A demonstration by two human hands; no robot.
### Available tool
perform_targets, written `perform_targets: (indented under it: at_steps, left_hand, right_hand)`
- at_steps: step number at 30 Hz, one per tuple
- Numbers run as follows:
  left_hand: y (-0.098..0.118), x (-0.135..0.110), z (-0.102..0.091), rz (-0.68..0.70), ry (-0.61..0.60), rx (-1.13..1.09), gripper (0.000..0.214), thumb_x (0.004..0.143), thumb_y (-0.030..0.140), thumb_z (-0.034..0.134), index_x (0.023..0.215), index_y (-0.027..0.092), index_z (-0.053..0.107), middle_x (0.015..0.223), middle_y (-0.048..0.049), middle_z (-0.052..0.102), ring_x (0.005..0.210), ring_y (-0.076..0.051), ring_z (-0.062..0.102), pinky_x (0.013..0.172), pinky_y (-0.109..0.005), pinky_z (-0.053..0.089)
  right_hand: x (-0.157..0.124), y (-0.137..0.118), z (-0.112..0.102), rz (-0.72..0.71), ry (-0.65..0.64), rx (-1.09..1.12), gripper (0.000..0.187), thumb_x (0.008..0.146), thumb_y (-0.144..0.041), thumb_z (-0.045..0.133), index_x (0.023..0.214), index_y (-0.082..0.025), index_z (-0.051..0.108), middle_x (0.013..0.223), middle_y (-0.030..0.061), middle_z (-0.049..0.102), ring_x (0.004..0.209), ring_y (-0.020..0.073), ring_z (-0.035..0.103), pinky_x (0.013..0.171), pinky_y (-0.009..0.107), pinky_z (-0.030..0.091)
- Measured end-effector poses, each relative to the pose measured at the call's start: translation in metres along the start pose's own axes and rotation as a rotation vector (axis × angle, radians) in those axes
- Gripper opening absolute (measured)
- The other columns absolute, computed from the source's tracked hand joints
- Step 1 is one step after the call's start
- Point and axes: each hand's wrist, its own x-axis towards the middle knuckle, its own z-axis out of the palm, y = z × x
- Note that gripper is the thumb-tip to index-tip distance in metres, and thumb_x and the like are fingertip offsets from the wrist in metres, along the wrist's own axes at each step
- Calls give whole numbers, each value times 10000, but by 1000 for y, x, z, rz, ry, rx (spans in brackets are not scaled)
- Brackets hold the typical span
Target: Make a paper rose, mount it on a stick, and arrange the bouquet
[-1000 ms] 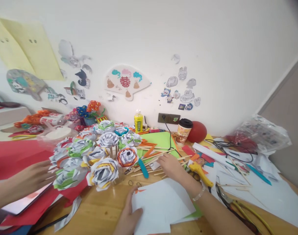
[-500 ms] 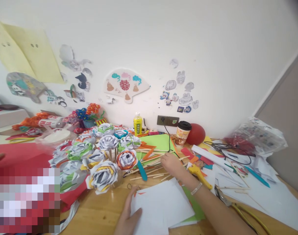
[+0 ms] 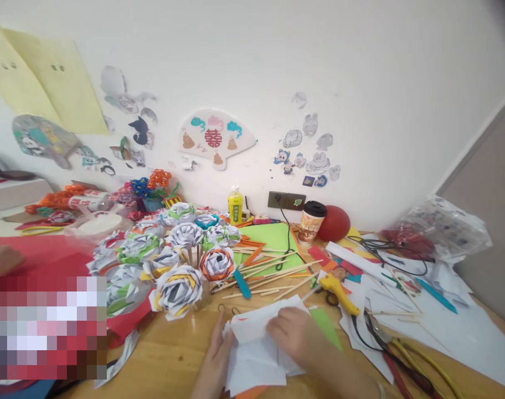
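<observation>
My left hand (image 3: 215, 357) lies on the wooden table (image 3: 169, 360) at the bottom centre, its fingers stretched along the left edge of a stack of white paper sheets (image 3: 254, 354). On top of that stack rests my right hand (image 3: 296, 335), fingers curled and pressing or gripping the top sheet, which is lifted into a fold. Just behind the paper lie loose wooden sticks (image 3: 273, 274). A cluster of paper roses (image 3: 169, 249) on sticks stands to the left.
A yellow glue gun (image 3: 338, 291), pliers and cables (image 3: 396, 354) and scattered white paper lie to the right. A coffee cup (image 3: 311, 223), a red ball and a yellow bottle (image 3: 235, 205) stand by the wall. Another person's hand (image 3: 1, 257) shows at far left over red paper.
My right hand has left the wooden sticks and come back onto the white paper, lifting and folding the top sheet. My left hand stays at the paper's left edge.
</observation>
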Motion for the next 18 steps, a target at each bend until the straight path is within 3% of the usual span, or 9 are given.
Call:
perform_targets:
  at_steps: [3,6,9,13,16,18]
  left_hand:
    - [7,-3,1,31,16,81,717,745,548,531,1318,145,378,1469,-134,322,1383,-250,183,1116,-374,181]
    - [8,-5,4,127,12,121,816,635,490,670,1309,140,371,1464,-147,324,1375,-283,203,1118,-383,184]
    - [7,-6,3,151,27,122,799,609,424,697,1298,178,377,1460,-128,333,1367,-299,227,1118,-405,187]
    - [4,-5,-11,136,57,146,751,583,392,716,1254,226,421,1415,-90,411,1366,-309,225,1120,-433,169]
    - [4,-4,-27,98,79,162,755,535,420,744,1205,212,464,1362,-102,482,1357,-321,242,1120,-453,164]
    - [7,-9,-37,-8,133,124,757,520,459,752,1183,207,486,1304,-119,542,1335,-345,287,1109,-496,191]
  right_hand:
    - [-20,-27,18,-4,-71,32,171,857,-91,478,742,-161,583,697,44,630,589,165,494,530,277,374]
    - [-28,-30,27,154,-96,116,161,870,-110,474,923,-158,618,900,73,690,719,178,577,611,277,457]
    - [-29,-13,28,376,-164,200,293,887,-120,439,1127,-176,598,1130,71,657,949,193,604,813,294,489]
    - [-25,26,28,629,-286,253,414,872,-72,376,1245,-135,544,1306,103,529,1191,227,497,1021,403,380]
    - [-22,52,32,725,-190,395,457,846,-57,362,1270,-122,522,1343,110,490,1251,194,439,1067,382,327]
    - [-21,64,33,806,-81,485,443,857,-101,363,1271,-120,519,1347,114,485,1259,185,429,1065,367,326]
